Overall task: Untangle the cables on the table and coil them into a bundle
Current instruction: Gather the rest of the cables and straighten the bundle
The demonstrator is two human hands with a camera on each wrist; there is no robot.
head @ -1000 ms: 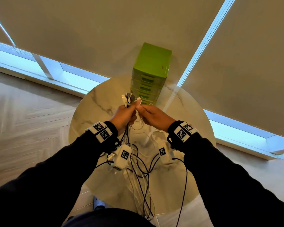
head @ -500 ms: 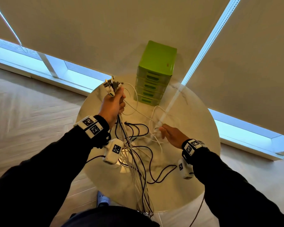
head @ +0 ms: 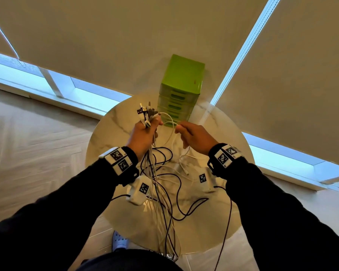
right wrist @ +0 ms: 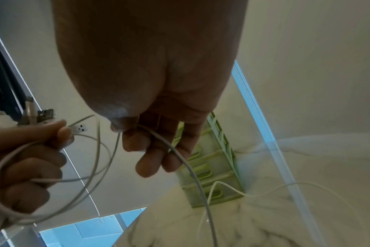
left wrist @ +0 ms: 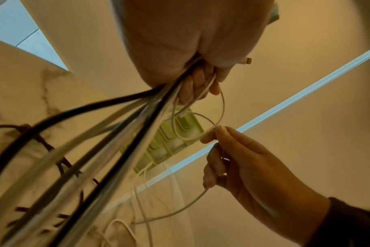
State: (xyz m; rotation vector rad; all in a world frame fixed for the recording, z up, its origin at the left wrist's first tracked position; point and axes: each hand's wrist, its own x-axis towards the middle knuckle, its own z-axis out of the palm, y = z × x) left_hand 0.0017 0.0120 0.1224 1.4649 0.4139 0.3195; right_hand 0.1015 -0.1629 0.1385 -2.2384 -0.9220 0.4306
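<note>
I am gripping the bunch of black and white cables (head: 147, 122) in my left hand (head: 144, 134), plug ends sticking up above the fist, strands trailing down toward me. My right hand (head: 196, 137), just beside it, is pinching a thin white cable (right wrist: 181, 159). Beyond both hands: green plastic drawer unit (head: 181, 89) on round marble table (head: 229, 196).

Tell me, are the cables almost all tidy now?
Not yet. Done: many plug ends are gathered in the left hand. In hand: the right hand pinches a thin white cable that loops across from the left hand. Left: black and white cables hang loose and cross over each other on the round table, and no coiled bundle shows.
</note>
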